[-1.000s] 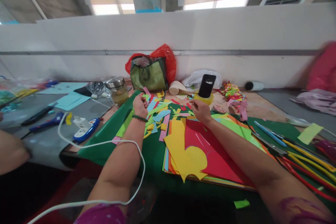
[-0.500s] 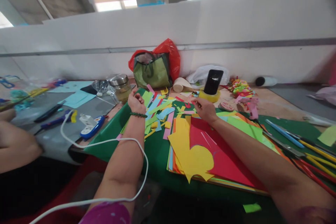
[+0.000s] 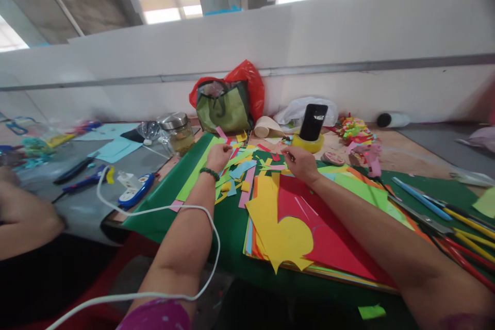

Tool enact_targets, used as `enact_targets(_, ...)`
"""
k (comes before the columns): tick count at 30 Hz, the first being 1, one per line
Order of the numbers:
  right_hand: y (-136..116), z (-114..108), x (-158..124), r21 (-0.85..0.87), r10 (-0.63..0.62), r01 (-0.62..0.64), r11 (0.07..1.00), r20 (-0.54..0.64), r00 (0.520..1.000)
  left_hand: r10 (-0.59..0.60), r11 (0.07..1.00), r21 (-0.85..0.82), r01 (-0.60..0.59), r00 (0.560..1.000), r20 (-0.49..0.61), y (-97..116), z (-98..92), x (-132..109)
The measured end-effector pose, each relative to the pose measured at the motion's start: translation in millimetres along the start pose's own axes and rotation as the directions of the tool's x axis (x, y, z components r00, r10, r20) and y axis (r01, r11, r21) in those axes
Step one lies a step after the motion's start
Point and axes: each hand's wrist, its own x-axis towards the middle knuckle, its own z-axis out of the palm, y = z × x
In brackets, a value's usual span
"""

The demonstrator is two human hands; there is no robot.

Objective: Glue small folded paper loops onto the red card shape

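Note:
My left hand (image 3: 218, 158), a beaded bracelet at its wrist, is closed over the left side of scattered paper strips (image 3: 243, 167). Its fingertips pinch together, but anything between them is too small to make out. At the right end of the strips, my right hand (image 3: 300, 163) is closed too, thumb against fingers, and what it may hold is hidden. Below it lies a stack of coloured paper with a red sheet (image 3: 332, 232) on top. A cut yellow paper piece (image 3: 288, 240) overlaps the red sheet's left side.
A phone (image 3: 313, 122) leans in a yellow tape roll (image 3: 308, 143). Behind are a glass jar (image 3: 181, 140) and a green bag (image 3: 224, 105). A white cable (image 3: 211, 258) crosses my left forearm. Scissors (image 3: 429, 223) lie right; another person's arm (image 3: 29, 211) rests left.
My left hand has moved right and slightly down towards the strips, turning from palm-up to fingers pinched downward. My right hand stays nearly in place.

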Motion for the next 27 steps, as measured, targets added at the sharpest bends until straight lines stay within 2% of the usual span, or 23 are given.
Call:
enact_targets(4, 3.4, 4.6, 0.2, -0.004, -0.039, 0.039, 0.999, -0.033, 0.999, 0.021, 0.955, 0.284, -0.084, 0.976, 0.218, -1.5, 8.4, -7.1)
enact_targets(7, 7.1, 8.3, 0.6, 0.018, -0.098, 0.101, 0.995, -0.1, 0.99, -0.008, 0.876, 0.459, -0.15, 0.946, 0.325, -3.3, 10.1, -9.5)
enact_targets(12, 10.2, 11.2, 0.7, 0.03, -0.161, 0.168, 0.985, -0.155, 0.975, -0.089, 0.721, 0.656, -0.223, 0.909, 0.407, -4.6, 7.9, -9.8)
enact_targets(16, 11.5, 13.1, 0.1, 0.025, -0.169, 0.174, 0.984, -0.151, 0.974, -0.119, 0.66, 0.708, -0.252, 0.895, 0.429, 0.0, 10.7, -13.9)
enact_targets(18, 12.3, 14.3, -0.2, 0.029, -0.168, 0.175, 0.984, -0.158, 0.973, -0.113, 0.649, 0.722, -0.241, 0.907, 0.405, 4.3, 9.6, -15.4)
enact_targets(20, 12.9, 15.1, -0.5, 0.035, -0.161, 0.169, 0.985, -0.166, 0.973, -0.1, 0.631, 0.751, -0.195, 0.939, 0.328, 8.2, 3.6, -15.0)
enact_targets(23, 13.3, 14.9, -0.8, 0.042, -0.151, 0.16, 0.986, -0.165, 0.975, -0.078, 0.555, 0.832, 0.0, 0.996, 0.052, 9.9, -12.4, -11.6)
enact_targets(25, 13.3, 14.2, -0.9, 0.045, -0.149, 0.158, 0.986, -0.161, 0.976, -0.071, 0.49, 0.862, 0.128, 0.992, -0.107, 7.2, -22.3, -9.2)
enact_targets(27, 13.4, 13.7, -0.8, 0.048, -0.145, 0.154, 0.987, -0.155, 0.977, -0.081, 0.453, 0.873, 0.183, 0.983, -0.165, 2.2, -27.9, -7.7)
